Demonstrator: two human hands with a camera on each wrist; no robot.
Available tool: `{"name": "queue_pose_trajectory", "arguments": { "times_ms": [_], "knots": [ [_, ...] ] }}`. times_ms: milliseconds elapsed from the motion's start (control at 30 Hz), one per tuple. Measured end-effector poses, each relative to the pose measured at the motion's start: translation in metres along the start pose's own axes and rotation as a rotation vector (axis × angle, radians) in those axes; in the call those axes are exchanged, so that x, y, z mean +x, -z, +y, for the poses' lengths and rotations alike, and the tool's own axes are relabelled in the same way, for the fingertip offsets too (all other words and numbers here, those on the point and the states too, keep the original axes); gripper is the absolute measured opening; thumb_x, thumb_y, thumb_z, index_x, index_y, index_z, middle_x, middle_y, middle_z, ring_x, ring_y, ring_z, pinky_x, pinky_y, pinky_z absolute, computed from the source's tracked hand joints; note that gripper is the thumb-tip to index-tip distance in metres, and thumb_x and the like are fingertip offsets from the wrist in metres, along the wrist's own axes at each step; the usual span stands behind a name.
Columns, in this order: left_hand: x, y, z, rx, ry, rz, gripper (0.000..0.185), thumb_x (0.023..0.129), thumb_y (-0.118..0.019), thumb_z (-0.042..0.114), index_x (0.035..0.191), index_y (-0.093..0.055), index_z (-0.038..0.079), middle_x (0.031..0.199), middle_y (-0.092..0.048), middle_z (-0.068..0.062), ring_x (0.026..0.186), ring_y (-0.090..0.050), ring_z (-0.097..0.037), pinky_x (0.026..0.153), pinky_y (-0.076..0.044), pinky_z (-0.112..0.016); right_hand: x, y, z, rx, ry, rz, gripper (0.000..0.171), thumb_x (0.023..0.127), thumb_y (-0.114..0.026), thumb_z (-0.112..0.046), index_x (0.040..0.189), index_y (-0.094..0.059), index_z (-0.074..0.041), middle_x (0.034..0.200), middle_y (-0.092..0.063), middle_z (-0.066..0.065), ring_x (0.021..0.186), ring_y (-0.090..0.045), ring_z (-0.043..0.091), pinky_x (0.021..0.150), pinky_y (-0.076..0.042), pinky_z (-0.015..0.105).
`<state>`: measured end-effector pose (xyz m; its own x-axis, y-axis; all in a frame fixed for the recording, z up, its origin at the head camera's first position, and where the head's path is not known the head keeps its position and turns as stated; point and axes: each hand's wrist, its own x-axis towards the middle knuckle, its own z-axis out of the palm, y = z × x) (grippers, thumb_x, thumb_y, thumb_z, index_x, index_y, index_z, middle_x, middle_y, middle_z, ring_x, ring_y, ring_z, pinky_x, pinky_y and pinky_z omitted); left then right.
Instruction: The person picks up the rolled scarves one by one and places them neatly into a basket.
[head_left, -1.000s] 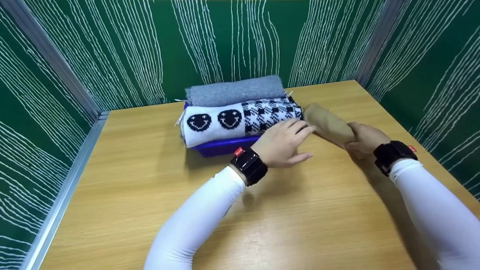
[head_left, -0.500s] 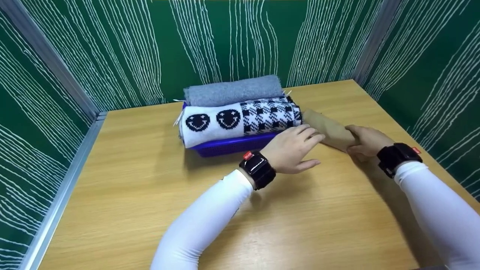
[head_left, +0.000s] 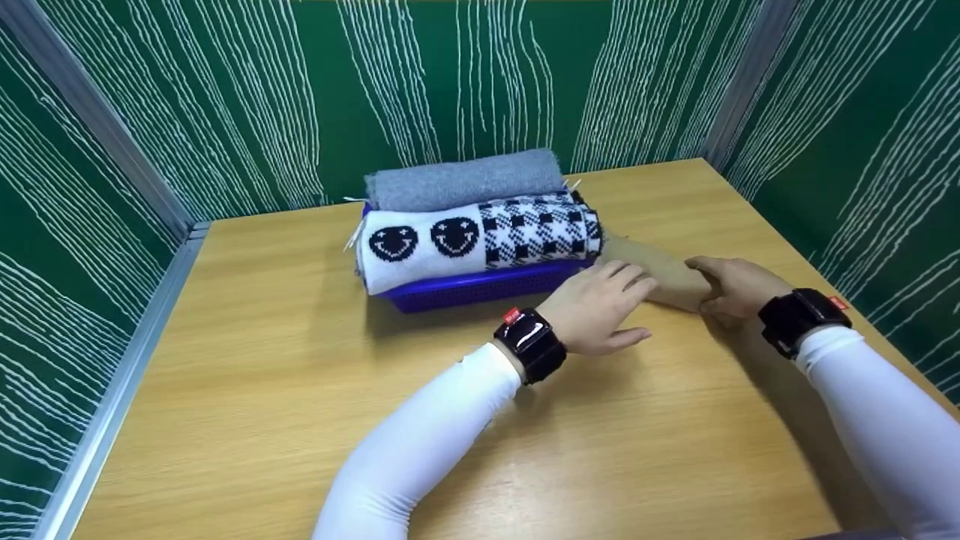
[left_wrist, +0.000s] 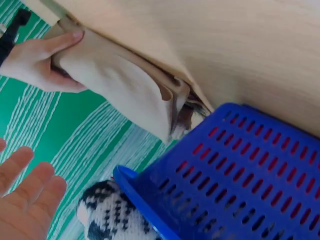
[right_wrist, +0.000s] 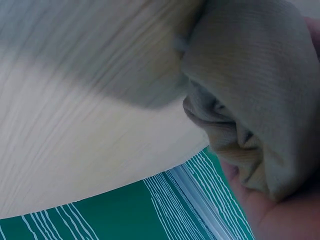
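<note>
Tan rolled cloth (head_left: 660,268) was found lying on the wooden table (head_left: 300,390), one end just beside the blue basket (head_left: 480,286). Its near end was gripped by the curled fingers of the right hand (head_left: 731,286). The left hand (head_left: 600,315) was laid on it, fingers straight. A smiley-patterned roll (head_left: 480,238) and grey roll (head_left: 465,178) were noted in the basket.

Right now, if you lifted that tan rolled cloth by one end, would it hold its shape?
Probably not: the tan rolled cloth looks soft, its loose folded layers showing at the end. It likely sags or unrolls unless the right hand grips it, and seems light.
</note>
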<state>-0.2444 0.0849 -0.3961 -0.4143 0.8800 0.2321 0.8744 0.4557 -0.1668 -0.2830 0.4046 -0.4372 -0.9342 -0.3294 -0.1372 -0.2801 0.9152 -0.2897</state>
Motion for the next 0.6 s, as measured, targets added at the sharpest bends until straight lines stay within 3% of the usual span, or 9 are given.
{"name": "queue_pose_trajectory", "arguments": {
  "times_ms": [600],
  "knots": [
    [0.015, -0.018, 0.009, -0.045, 0.067, -0.087, 0.077, 0.106, -0.061, 0.058, 0.164, -0.041, 0.011, 0.161, -0.052, -0.006, 0.15, -0.051, -0.024, 0.13, -0.038, -0.034, -0.011, -0.001, -0.007, -0.03, 0.037, -0.002, 0.073, 0.086, -0.081, 0.004, 0.154, -0.054, 0.002, 0.148, -0.06, 0.036, 0.137, -0.056, 0.06, 0.114, -0.044, 0.077]
  ]
}}
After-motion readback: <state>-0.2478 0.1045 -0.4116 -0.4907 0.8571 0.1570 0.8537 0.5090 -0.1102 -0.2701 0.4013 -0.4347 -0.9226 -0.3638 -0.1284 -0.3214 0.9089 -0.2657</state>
